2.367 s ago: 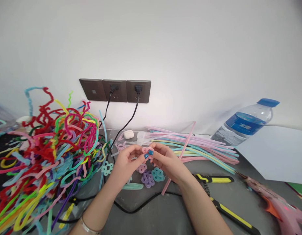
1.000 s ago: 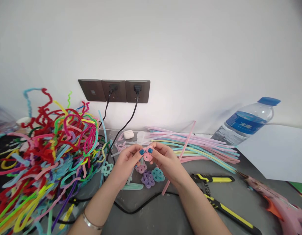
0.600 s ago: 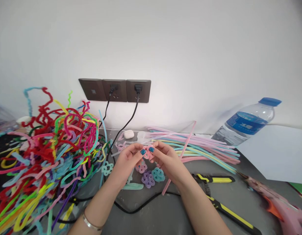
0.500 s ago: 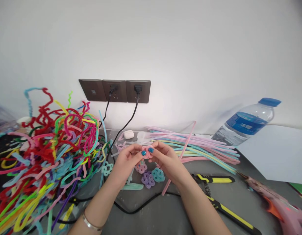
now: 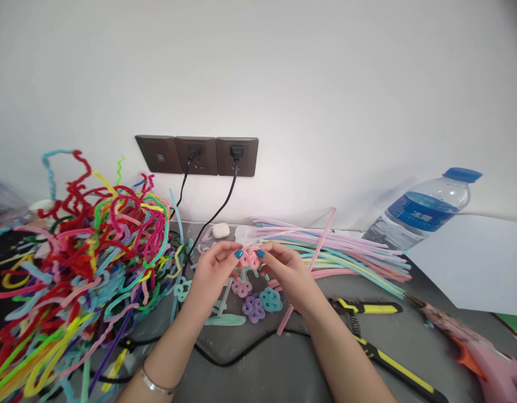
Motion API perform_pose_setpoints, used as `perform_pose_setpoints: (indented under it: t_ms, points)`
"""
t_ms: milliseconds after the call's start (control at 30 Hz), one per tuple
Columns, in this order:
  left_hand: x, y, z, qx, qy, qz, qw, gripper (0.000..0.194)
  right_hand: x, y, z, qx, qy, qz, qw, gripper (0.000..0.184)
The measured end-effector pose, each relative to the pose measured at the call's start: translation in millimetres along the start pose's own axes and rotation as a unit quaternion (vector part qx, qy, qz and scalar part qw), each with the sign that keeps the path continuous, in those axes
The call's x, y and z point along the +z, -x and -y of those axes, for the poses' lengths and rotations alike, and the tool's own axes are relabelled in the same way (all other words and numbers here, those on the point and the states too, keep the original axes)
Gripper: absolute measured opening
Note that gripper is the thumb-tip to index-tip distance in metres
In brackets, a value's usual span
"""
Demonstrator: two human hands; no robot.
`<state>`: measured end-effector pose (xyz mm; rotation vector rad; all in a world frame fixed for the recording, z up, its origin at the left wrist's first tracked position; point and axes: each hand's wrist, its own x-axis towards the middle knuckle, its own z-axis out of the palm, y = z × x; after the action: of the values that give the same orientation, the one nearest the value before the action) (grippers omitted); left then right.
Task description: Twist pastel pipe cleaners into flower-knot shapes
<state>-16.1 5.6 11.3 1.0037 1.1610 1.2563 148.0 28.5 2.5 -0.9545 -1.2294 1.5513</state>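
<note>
Between my two hands is a pink pipe-cleaner flower [image 5: 250, 257] made of small curled loops, raised above the table. My left hand [image 5: 216, 267] pinches its left side between thumb and fingers. On its right side, my right hand [image 5: 283, 271] grips it the same way, thumb on the front. Just below lie a second pink flower [image 5: 241, 288], a purple flower [image 5: 253, 308] and a teal flower [image 5: 271, 300]. A pale mint flower [image 5: 183, 290] rests by my left wrist. A folded mint pipe cleaner [image 5: 225, 320] lies on the table under my hands.
A tangled heap of coloured pipe cleaners [image 5: 94, 263] covers the left. Straight pastel pipe cleaners [image 5: 346, 252] lie behind my right hand. To the right are yellow-black pliers [image 5: 370, 308], a pink glue gun [image 5: 472, 341] and a tilted water bottle [image 5: 422, 210]. Black cables [image 5: 225, 364] cross the table.
The pink flower has been turned and slightly raised between my fingers, its loops now facing differently. My thumbs have moved a little apart. Everything on the table stays put.
</note>
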Motion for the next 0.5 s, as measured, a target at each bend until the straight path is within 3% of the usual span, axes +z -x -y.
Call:
perform_pose_setpoints:
  t_ms: [67,167,500]
  points:
    - [2.8,1.2,-0.3,-0.022,0.008,0.022,1.000,0.033,2.2,-0.4,-0.4,-0.030,0.007,-0.025,0.999,0.029]
    - [4.5,1.0,3.1,-0.028,0.016,0.033,0.999,0.033,4.9,-0.4,0.0,-0.048,0.015,-0.008,0.999,0.028]
    - [0.5,-4.3,11.7,0.002,0.028,-0.023,0.999,0.031,0.8,1.8,4.7,-0.012,0.052,0.039,0.998,0.030]
